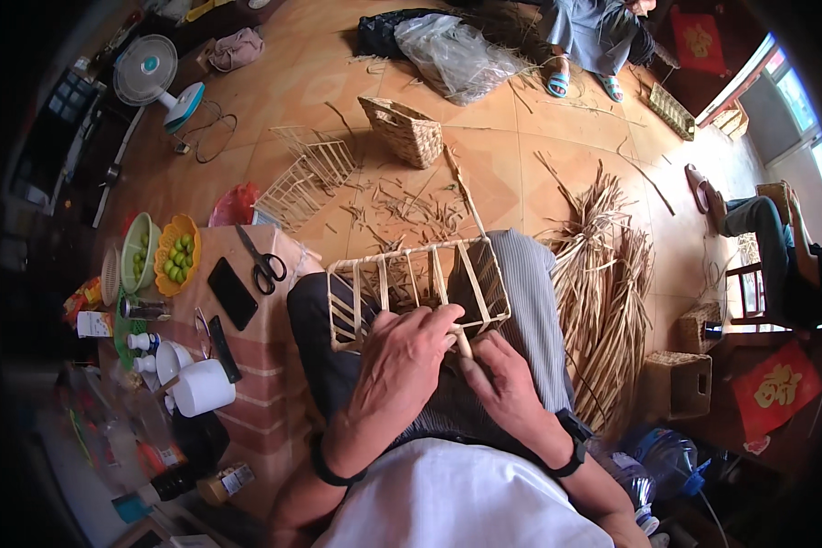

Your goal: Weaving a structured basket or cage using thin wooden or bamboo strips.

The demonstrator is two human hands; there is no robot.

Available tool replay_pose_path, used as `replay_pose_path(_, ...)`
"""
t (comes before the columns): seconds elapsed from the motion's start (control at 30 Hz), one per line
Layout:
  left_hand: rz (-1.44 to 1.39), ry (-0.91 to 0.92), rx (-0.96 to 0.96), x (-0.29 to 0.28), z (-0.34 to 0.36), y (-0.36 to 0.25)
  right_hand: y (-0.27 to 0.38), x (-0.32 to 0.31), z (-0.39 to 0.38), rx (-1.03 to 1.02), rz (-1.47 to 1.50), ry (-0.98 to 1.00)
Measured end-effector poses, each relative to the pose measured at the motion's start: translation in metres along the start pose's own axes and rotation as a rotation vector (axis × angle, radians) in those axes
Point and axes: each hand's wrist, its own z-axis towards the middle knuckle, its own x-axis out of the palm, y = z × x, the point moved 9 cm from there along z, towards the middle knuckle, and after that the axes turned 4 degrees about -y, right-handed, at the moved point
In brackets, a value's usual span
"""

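Note:
A light rectangular basket frame (pixel 409 256) with woven-strand bars rests across my lap on my knees. My left hand (pixel 411 352) has its fingers bent over the middle of the frame's near side, gripping it. Just to the right, my right hand (pixel 498 374) pinches a pale straw strand (pixel 463 342) below the frame's near rail. Part of the strand is hidden by my fingers.
At left, a cloth-covered table (pixel 274 365) holds scissors (pixel 263 265), a phone (pixel 233 292) and fruit bowls (pixel 178 256). Straw bundles (pixel 603 292) lie right. Ahead are a woven basket (pixel 402 128) and a fan (pixel 146 73). Two other people sit at upper right (pixel 584 36) and right (pixel 776 256).

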Motion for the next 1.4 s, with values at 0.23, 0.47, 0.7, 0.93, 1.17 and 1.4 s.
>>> replay_pose_path(0.23,0.182,-0.147,0.159,-0.014,-0.003,-0.018,-0.026,0.001,-0.029,0.605,0.704,0.201)
replay_pose_path(0.47,-0.097,-0.110,0.200,0.001,0.008,0.005,0.000,-0.023,-0.011,0.588,1.114,0.139)
replay_pose_path(0.7,-0.078,-0.234,0.342,-0.006,-0.005,-0.009,0.008,-0.071,0.079,0.415,1.064,-0.092)
replay_pose_path(0.93,0.075,-0.156,0.360,0.010,-0.004,-0.002,0.024,-0.037,0.124,0.232,0.603,-0.023)
replay_pose_path(1.17,0.125,-0.187,0.266,0.013,-0.002,-0.011,0.038,-0.056,0.056,0.057,0.249,-0.141)
replay_pose_path(1.4,0.168,-0.089,0.328,0.020,0.005,-0.014,0.024,-0.025,0.004,-0.051,-0.187,-0.106)
